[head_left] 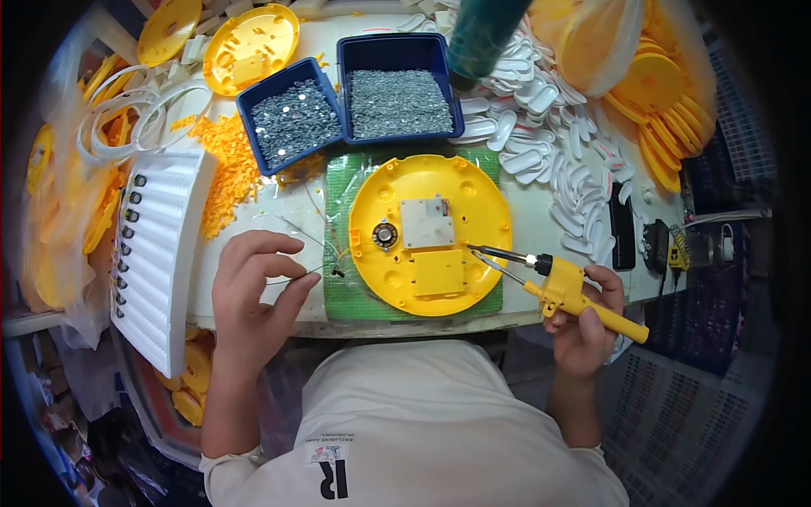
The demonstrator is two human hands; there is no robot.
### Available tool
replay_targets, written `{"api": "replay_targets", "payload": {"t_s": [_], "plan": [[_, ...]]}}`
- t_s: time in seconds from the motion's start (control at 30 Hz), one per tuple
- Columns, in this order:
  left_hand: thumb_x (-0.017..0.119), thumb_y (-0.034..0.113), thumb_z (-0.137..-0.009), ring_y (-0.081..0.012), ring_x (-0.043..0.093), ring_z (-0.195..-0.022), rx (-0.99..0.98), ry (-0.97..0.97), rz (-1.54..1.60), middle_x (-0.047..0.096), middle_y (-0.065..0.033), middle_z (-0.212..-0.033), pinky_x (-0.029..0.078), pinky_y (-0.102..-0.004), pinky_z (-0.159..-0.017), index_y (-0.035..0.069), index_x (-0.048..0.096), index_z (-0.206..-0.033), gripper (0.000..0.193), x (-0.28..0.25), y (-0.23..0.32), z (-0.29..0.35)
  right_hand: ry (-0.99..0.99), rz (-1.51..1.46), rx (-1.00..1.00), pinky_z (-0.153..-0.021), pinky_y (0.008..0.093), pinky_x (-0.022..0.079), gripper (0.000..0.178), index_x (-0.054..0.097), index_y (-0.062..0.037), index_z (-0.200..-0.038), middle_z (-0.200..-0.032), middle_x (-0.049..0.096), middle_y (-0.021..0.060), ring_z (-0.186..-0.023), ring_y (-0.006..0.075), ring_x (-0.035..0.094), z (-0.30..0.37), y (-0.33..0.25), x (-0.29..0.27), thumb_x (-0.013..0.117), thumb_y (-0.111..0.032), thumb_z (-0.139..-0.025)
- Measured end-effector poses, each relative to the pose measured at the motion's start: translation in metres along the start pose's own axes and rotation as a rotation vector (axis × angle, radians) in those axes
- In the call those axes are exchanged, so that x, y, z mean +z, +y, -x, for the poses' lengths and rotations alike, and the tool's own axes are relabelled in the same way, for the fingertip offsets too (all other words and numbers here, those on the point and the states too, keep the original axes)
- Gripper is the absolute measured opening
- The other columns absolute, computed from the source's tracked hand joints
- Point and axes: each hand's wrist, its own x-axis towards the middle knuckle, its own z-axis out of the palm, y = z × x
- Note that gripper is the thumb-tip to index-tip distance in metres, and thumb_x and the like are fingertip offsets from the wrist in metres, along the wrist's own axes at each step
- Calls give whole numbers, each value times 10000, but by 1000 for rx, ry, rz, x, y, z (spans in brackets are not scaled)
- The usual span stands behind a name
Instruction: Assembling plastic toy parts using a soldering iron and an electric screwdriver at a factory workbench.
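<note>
On a green mat (338, 291) in front of me lies a round yellow plastic housing (481, 198). It carries a grey-white box (428, 222), a round black-and-silver part (385, 235) and a raised yellow square cover (439, 272). My right hand (587, 321) grips a yellow soldering gun (570, 291); its metal tip and a thin feed tube point at the housing's right side. My left hand (258, 287) is left of the housing, thumb and forefinger pinched on what looks like a thin wire. Thin wires (340, 255) with a small dark end come off the housing's left edge near those fingertips.
Two blue bins (342, 101) of small metal parts stand behind the mat. Small orange pieces (226, 169) and a white ridged foam tray (165, 245) with dark parts lie left. White plastic pieces (579, 182), a black adapter (655, 245) and bagged yellow discs (663, 110) are right.
</note>
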Motion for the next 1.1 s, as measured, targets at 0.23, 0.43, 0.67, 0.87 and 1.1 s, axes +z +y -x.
{"api": "replay_targets", "payload": {"t_s": [0.23, 0.43, 0.67, 0.87, 1.1], "plan": [[772, -56, -834, -248, 709, -967, -318, -100, 841, 749, -93, -990, 536, -399, -948, 48, 655, -928, 182, 39, 20, -3, 44, 111, -31, -545, 266, 504, 570, 399, 33, -1409, -784, 646, 110, -617, 152, 589, -4, 0, 4, 609, -232, -951], [730, 141, -847, -197, 678, -985, 382, -382, 152, 687, -7, -965, 482, -442, -1007, 145, 667, -952, 123, 61, 29, -5, 20, 174, -47, -570, 271, 534, 573, 416, 29, -1376, -797, 660, 120, -631, 161, 618, -1, 1, 4, 640, -239, -922], [710, 140, -854, -188, 662, -1036, 386, -303, 30, 682, -4, -1006, 465, -461, -1027, 148, 663, -963, 119, 73, 25, -9, 0, 201, -44, -619, 293, 578, 534, 434, 13, -1310, -929, 681, 172, -678, 175, 656, 9, 1, 13, 677, -216, -893], [810, 84, -828, -218, 687, -918, 117, -283, 395, 703, -31, -937, 467, -411, -957, 110, 687, -948, 173, 49, 25, -26, -131, 177, -58, -758, 291, 584, 445, 428, 9, -1291, -981, 658, 168, -792, 161, 663, 12, 9, 27, 587, 22, -875], [821, 56, -795, -252, 643, -877, 27, -145, 84, 665, -53, -901, 451, -398, -849, 84, 718, -945, 184, 51, 19, -32, -188, 345, -80, -720, 279, 577, 445, 416, -5, -1284, -935, 673, 158, -740, 159, 661, 9, 17, 38, 595, -84, -884]]}}
